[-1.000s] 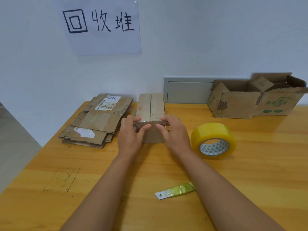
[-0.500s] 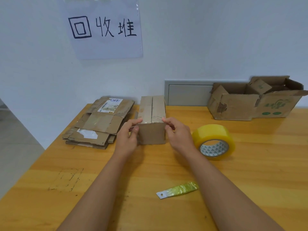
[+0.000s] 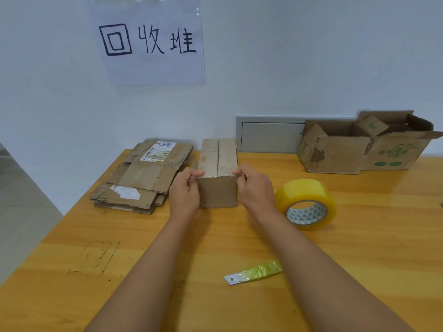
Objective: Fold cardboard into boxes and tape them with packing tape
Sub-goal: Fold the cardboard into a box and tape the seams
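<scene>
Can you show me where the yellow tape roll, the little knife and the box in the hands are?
tape roll (image 3: 305, 191): head view, on its yellow outer band.
knife (image 3: 254, 274): head view, on its wrapped middle.
box (image 3: 218, 191): head view, on its near face.

Wooden desk (image 3: 359, 259) against a white wall. Resting on it: a stack of flattened cardboard (image 3: 141, 178) at far left; a closed small box (image 3: 218, 173) at centre; a roll of yellow tape (image 3: 305, 204) to its right; open boxes (image 3: 364, 146) at far right; a wrapped blade (image 3: 254, 273) near the front.
</scene>
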`<move>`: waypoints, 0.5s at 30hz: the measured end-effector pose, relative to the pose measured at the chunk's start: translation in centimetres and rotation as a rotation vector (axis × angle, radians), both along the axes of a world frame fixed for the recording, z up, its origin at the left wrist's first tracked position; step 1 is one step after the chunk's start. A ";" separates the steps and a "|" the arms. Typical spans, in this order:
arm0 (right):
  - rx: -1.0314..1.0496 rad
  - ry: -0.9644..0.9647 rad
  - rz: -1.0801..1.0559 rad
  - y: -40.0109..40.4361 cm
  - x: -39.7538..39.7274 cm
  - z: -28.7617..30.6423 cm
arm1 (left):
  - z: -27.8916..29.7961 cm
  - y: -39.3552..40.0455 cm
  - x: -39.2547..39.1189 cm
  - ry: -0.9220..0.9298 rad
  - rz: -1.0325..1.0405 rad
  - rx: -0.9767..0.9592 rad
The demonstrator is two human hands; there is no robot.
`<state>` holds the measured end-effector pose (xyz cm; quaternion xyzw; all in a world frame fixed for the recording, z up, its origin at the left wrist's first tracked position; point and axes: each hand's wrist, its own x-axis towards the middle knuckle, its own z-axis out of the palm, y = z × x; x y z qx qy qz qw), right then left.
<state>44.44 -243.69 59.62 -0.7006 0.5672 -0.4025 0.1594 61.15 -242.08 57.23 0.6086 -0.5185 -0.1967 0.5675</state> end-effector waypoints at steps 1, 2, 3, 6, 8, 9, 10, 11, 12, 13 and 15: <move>0.002 0.001 0.002 0.0 0.0 0.1 | 0.0 -0.1 0.0 -0.007 0.000 0.002; 0.008 0.001 0.007 0.1 0.0 0.2 | 0.0 -0.1 0.1 -0.011 -0.004 -0.001; 0.014 0.001 0.015 0.2 -0.1 0.3 | 0.0 0.0 0.2 -0.006 -0.015 -0.005; 0.022 0.004 0.042 0.7 -0.4 0.4 | 0.0 0.4 0.2 0.035 -0.050 -0.011; 0.024 -0.006 0.039 0.9 -0.3 0.4 | 0.2 0.7 0.1 0.053 -0.053 -0.013; 0.024 -0.010 0.033 0.9 -0.3 0.3 | 0.2 0.7 0.1 0.056 -0.052 -0.009; 0.024 -0.013 0.026 0.9 -0.3 0.4 | 0.3 0.7 0.0 0.059 -0.052 -0.004; 0.024 -0.016 0.020 0.8 -0.3 0.4 | 0.3 0.7 0.0 0.058 -0.052 0.001; 0.029 -0.018 0.017 0.8 -0.3 0.6 | 0.5 0.7 0.0 0.058 -0.053 0.005; 0.040 -0.019 0.017 0.8 -0.3 0.8 | 0.8 0.8 0.0 0.063 -0.055 0.015; 0.078 0.006 0.016 0.9 -0.1 1.1 | 1.4 1.0 -0.3 0.093 -0.073 0.045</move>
